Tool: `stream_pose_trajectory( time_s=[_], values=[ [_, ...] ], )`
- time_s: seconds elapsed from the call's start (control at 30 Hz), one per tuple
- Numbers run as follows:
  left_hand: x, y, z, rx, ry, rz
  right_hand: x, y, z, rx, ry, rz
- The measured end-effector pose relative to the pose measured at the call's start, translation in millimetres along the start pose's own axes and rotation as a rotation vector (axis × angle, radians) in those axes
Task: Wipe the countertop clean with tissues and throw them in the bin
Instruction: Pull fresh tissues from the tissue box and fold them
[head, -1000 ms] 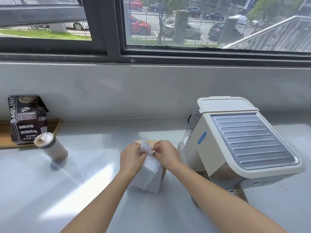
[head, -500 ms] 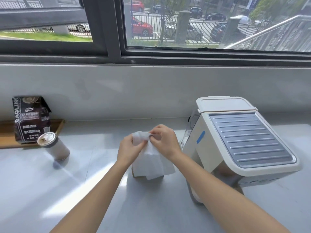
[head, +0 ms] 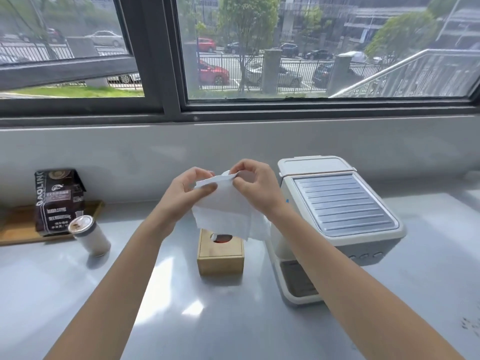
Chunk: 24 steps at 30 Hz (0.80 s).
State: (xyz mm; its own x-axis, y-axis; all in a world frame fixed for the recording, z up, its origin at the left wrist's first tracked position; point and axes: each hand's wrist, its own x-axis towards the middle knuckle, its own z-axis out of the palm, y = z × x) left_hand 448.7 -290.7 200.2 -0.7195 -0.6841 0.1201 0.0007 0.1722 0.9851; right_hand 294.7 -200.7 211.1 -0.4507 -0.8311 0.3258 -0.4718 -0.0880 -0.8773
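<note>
Both hands are raised above the counter (head: pixel 155 320), a smooth, pale grey surface with a soft sheen and bright patches of sunlight. The left hand (head: pixel 183 194) pinches the upper left corner of a white tissue (head: pixel 223 211) between thumb and fingers; the right hand (head: pixel 255 187) grips the top edge just beside it, fingers curled in. The tissue is thin and soft, hanging down in a loose, slightly creased sheet with a faint embossed band near its lower edge.

Directly beneath it sits a small wooden tissue box (head: pixel 220 255), blocky and light-grained, with an oval opening in its top; the tissue's lower edge overlaps that opening in the view.

To the right stands a cream plastic coffee machine (head: pixel 337 211) with rounded corners and a ribbed grey top panel. On the left, a matte cylindrical can (head: pixel 89 239) with a metallic lid stands tilted in the view, just in front of a crinkled dark coffee bag (head: pixel 58 201) on a flat wooden tray (head: pixel 15 229).
</note>
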Motion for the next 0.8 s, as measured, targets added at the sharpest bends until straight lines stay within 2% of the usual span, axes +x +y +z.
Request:
stream_pose_trajectory(
  time_s=[0.37,0.53,0.7,0.8],
  values=[
    [-53,51,73,-0.037,-0.368,0.007,-67,-30,-95,0.462,-0.174,0.128],
    [-91,53,135,-0.153,-0.337,-0.165,-115,-34,-152,0.592,-0.2,0.181],
    [-120,53,223,-0.27,-0.176,-0.244,-176,-14,-220,0.765,-0.094,0.266],
    [-131,51,279,-0.27,-0.151,-0.26,-225,18,-268,0.647,-0.19,0.455]
  ],
)
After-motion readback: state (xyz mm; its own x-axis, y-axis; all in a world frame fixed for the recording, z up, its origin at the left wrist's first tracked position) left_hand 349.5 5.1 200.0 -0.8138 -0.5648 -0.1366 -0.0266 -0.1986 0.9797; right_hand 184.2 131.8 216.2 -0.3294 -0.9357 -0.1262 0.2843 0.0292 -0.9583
